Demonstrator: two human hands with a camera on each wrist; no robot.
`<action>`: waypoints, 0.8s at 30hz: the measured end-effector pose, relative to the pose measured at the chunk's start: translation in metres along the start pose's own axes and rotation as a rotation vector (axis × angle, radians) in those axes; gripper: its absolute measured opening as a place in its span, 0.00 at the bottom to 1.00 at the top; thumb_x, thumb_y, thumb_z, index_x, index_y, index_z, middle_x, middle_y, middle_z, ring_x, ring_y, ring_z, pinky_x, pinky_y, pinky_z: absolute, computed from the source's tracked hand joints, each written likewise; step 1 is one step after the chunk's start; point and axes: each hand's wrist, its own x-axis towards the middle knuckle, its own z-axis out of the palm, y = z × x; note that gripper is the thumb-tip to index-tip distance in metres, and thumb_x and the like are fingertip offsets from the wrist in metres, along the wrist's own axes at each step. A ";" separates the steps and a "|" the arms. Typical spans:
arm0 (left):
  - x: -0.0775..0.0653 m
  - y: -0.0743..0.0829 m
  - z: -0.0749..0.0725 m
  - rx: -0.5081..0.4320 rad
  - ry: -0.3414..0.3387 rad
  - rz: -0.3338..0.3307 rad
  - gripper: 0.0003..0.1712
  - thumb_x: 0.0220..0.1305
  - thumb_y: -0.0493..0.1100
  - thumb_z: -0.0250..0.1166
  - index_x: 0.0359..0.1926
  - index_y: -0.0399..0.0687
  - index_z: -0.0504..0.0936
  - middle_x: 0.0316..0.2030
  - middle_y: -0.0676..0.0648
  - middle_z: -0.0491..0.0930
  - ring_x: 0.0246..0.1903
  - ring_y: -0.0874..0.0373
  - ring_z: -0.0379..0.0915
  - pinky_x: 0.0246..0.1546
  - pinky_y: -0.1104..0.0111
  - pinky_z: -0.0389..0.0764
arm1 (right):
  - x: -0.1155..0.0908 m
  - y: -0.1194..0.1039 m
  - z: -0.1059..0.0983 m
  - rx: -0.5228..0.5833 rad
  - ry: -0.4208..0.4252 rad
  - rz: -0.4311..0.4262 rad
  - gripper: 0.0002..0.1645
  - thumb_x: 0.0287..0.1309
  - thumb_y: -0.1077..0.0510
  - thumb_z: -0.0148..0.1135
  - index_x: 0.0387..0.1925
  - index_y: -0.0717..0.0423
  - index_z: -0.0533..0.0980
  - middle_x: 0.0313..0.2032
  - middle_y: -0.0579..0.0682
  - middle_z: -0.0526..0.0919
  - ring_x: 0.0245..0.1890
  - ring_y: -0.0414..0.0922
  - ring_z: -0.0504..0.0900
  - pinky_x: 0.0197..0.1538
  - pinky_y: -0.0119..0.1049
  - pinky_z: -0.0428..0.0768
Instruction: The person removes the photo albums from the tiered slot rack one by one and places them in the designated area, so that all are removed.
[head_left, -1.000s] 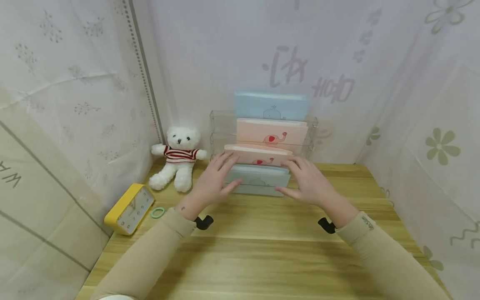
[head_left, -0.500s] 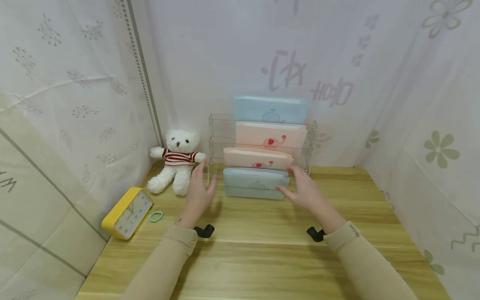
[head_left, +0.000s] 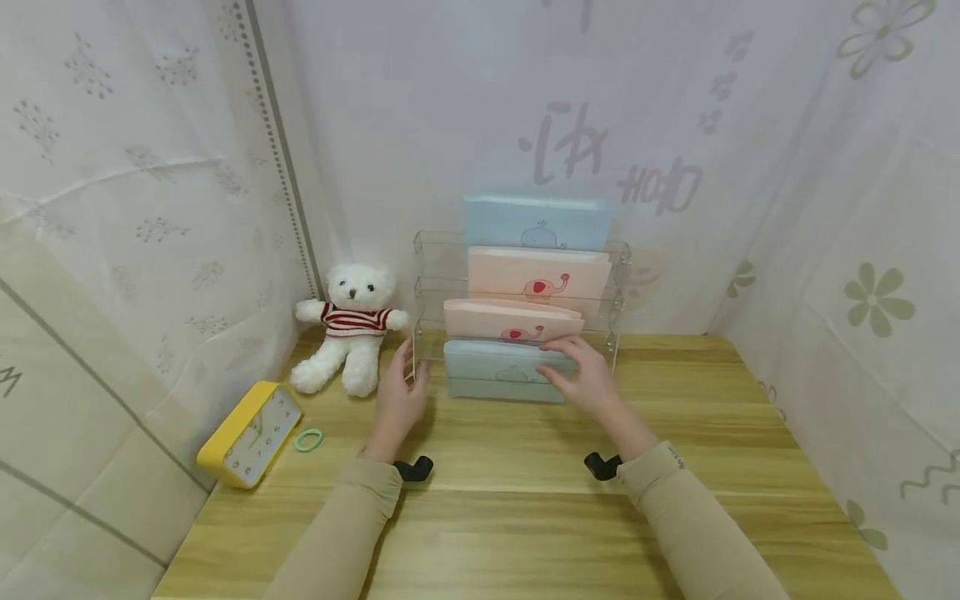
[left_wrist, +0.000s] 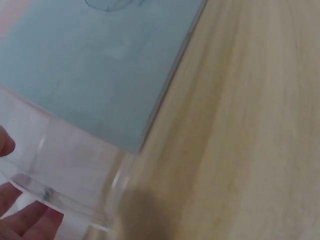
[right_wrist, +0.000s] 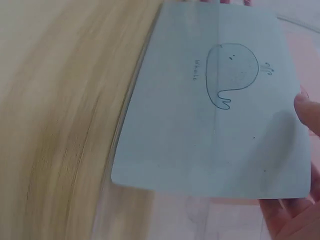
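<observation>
Pinching the upper right corner of the grey-blue whale booklet [head_left: 480, 371], the right hand [head_left: 588, 379] has its thumb in front, at the top edge, and its fingers behind the cover. That booklet stands in the frontmost tier of a clear acrylic rack [head_left: 442, 283], its lower part behind the see-through lip; the right wrist view shows the word "Whale" beside the drawing. The left hand [head_left: 397, 396] has its grip on the rack's left side panel, thumb on one side and fingers on the other, apart from the booklets.

Stepped up behind are a pink elephant booklet [head_left: 480, 321], a second, higher pink booklet [head_left: 536, 268] with a similar elephant, and a light-blue whale booklet [head_left: 536, 223] highest of all. Just left of the rack, a white teddy bear [head_left: 354, 325] in a red-and-white striped sweater sits on the wooden table [head_left: 525, 533]. Nearer the person lie a yellow alarm clock [head_left: 251, 433] and, just beside it, a mint-green ring [head_left: 308, 431].
</observation>
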 end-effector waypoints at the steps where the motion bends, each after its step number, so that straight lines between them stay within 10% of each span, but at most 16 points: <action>1: -0.001 -0.003 0.001 -0.002 0.003 0.002 0.35 0.85 0.43 0.59 0.87 0.54 0.62 0.78 0.33 0.72 0.73 0.32 0.76 0.69 0.42 0.83 | 0.000 0.001 0.002 0.012 0.017 -0.011 0.20 0.65 0.57 0.80 0.58 0.53 0.88 0.58 0.55 0.88 0.62 0.58 0.86 0.69 0.61 0.83; 24: 0.000 -0.026 0.010 0.148 0.030 0.050 0.28 0.87 0.41 0.57 0.81 0.42 0.71 0.67 0.31 0.84 0.62 0.33 0.87 0.61 0.37 0.86 | -0.006 -0.003 0.034 0.059 0.210 0.060 0.12 0.62 0.63 0.81 0.47 0.51 0.93 0.44 0.54 0.89 0.48 0.54 0.89 0.54 0.53 0.87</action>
